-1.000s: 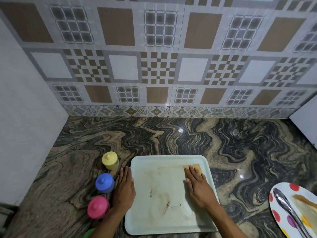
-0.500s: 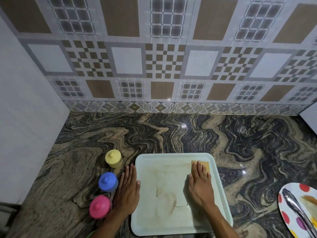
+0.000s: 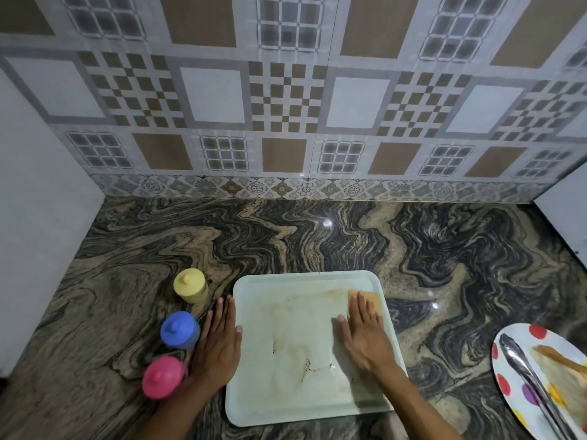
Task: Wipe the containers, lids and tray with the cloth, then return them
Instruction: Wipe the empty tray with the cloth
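Note:
A pale tray (image 3: 286,404) with brown smears lies on the marbled counter in front of me. My right hand (image 3: 365,331) lies flat, fingers straight, pressing a yellow-orange cloth (image 3: 370,296) onto the tray's far right part. My left hand (image 3: 220,341) rests flat on the counter against the tray's left rim, thumb on the rim. Left of that hand stand three lidded containers in a row: yellow (image 3: 190,285) farthest, blue (image 3: 179,330) in the middle, pink (image 3: 163,377) nearest.
A white plate with coloured dots (image 3: 514,395) sits at the right edge, carrying metal tongs (image 3: 524,373) and a brownish cloth (image 3: 559,366). A tiled wall closes the back, and white panels stand at the left and right sides.
My right hand has slid the cloth farther away and to the right across the tray. My left hand has stayed by the tray's left rim.

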